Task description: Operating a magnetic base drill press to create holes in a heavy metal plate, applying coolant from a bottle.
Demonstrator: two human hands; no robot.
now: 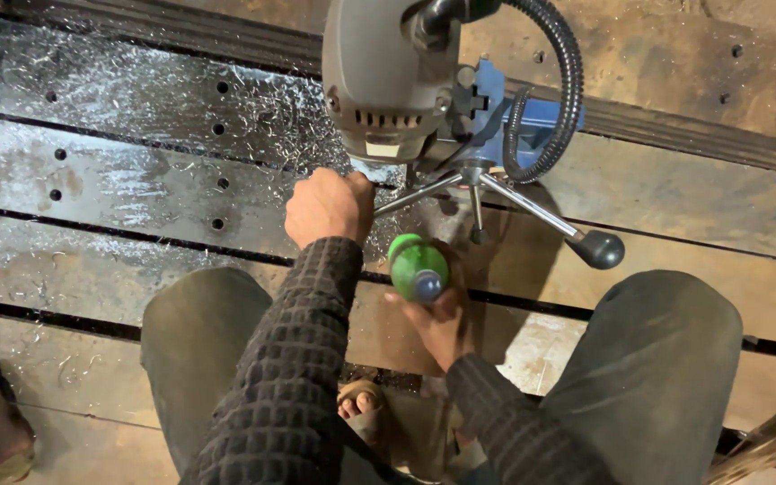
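Long steel plates (136,162), drilled with rows of holes and strewn with bright metal shavings (262,117), are being spanned by a grey and blue magnetic drill (388,72) with a coiled hose (568,90). A spoked feed handle (532,211) with a black knob is being left untouched. The left hand (327,207) is being held as a fist just beside the drill's base; whether anything is being gripped cannot be told. A green bottle (418,267) is being held in the closed right hand (442,328), near the drill, above the plates.
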